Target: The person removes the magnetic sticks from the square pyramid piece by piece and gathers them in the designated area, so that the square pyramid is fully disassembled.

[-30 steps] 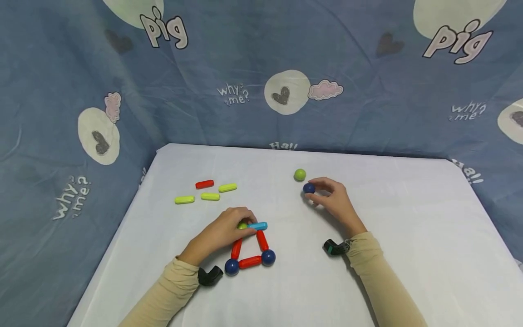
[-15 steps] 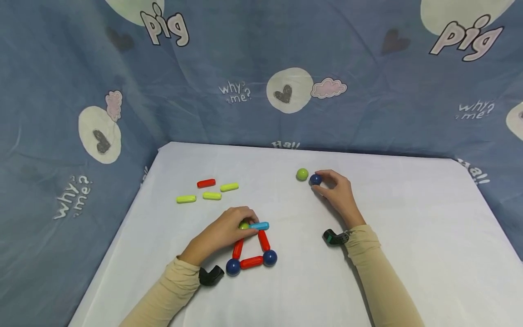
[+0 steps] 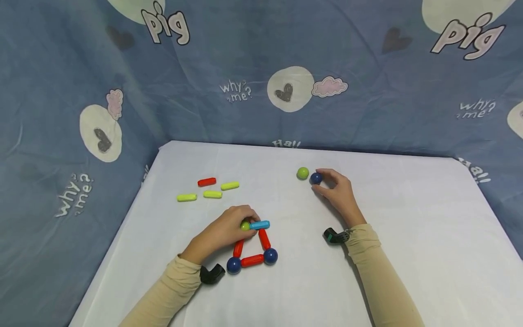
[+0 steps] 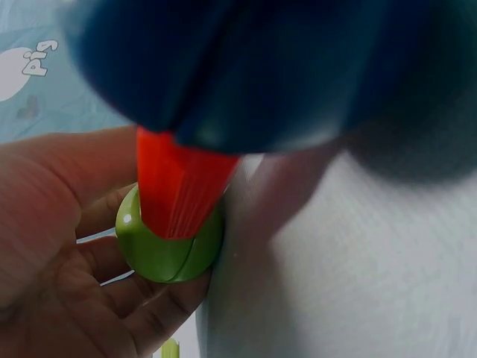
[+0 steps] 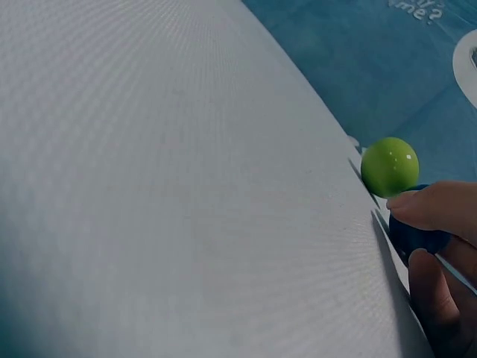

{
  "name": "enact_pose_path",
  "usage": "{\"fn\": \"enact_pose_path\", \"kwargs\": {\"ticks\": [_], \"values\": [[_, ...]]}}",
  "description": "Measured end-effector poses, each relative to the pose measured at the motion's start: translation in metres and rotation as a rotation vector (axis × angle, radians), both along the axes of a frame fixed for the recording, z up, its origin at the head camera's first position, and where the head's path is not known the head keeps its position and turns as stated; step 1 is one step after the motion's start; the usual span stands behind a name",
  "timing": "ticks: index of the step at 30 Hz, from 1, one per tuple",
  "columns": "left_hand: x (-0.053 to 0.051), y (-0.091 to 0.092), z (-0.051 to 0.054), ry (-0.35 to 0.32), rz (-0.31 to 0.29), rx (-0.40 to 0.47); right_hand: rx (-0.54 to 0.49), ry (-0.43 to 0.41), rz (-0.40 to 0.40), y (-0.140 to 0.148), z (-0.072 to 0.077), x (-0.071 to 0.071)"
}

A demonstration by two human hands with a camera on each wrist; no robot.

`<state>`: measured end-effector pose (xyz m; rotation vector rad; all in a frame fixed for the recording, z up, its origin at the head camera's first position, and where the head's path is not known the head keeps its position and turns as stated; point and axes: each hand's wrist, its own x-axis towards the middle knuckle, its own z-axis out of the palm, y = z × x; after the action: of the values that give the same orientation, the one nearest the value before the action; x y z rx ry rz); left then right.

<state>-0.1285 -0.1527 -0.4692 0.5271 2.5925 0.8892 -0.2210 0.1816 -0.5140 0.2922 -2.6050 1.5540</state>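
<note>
In the head view my left hand holds a green ball at the upper left corner of a frame of rods and balls. A light blue rod juts right from that ball. Red rods run between two dark blue balls and up the sides. The left wrist view shows a red rod meeting the green ball, with fingers curled around it. Farther back, my right hand pinches another dark blue ball between thumb and fingers, beside a loose green ball.
Three yellow-green rods and one red rod lie at the back left of the white table. A blue printed cloth hangs behind the table. Each wrist wears a black device.
My right hand has moved the dark blue ball back and slightly right, from in front of the loose green ball to its right side. The left hand keeps its hold on the frame.
</note>
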Motion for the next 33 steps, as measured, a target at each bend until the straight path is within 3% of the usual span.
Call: {"fn": "enact_pose_path", "kwargs": {"ticks": [6,14,18,25,30,33], "values": [[0.001,0.002,0.003,0.036,-0.003,-0.018,-0.005,-0.003,-0.015,0.002,0.001,0.0],[0.004,0.005,0.005,0.175,0.041,-0.005,-0.129,0.015,-0.025,0.002,-0.003,0.001],[0.003,0.005,0.005,0.199,0.07,0.053,-0.21,0.063,-0.069,0.001,-0.002,0.003],[0.003,0.004,0.004,0.208,0.052,0.217,-0.317,0.224,-0.171,-0.01,0.022,0.025],[0.002,0.002,0.002,0.179,0.074,0.309,-0.318,0.347,-0.064,-0.022,0.01,0.027],[0.001,0.001,0.0,0.14,0.101,0.317,-0.326,0.296,0.101,-0.035,0.01,0.032]]}}
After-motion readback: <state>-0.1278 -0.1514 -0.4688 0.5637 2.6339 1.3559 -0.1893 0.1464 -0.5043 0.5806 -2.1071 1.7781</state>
